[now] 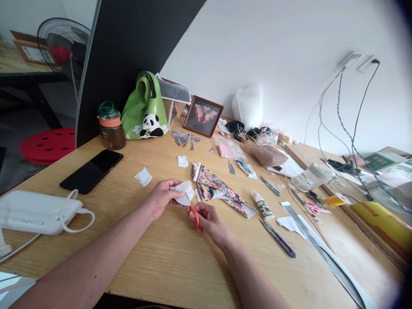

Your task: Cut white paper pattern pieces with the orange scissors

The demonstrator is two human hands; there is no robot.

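Observation:
My left hand [162, 198] pinches a small white fabric piece [184, 189] with a frayed right edge. Just right of it, my right hand [207, 221] is closed around the orange-handled scissors [193, 214]. Their blades lie at the lower edge of the white piece and are mostly hidden. Beyond both hands a folded floral fabric strip [222, 186] rests on the wooden table. Two small stacks of white cut pieces, one nearer [143, 176] and one farther [182, 161], lie to the left of the strip.
A glue bottle [263, 205] and purple thread snips [278, 238] lie to the right, near a steel ruler [322, 253]. On the left are a black phone [92, 171], a white power bank [38, 212] and a drink bottle [111, 131]. A green panda bag [144, 111] and framed piece [203, 115] stand behind.

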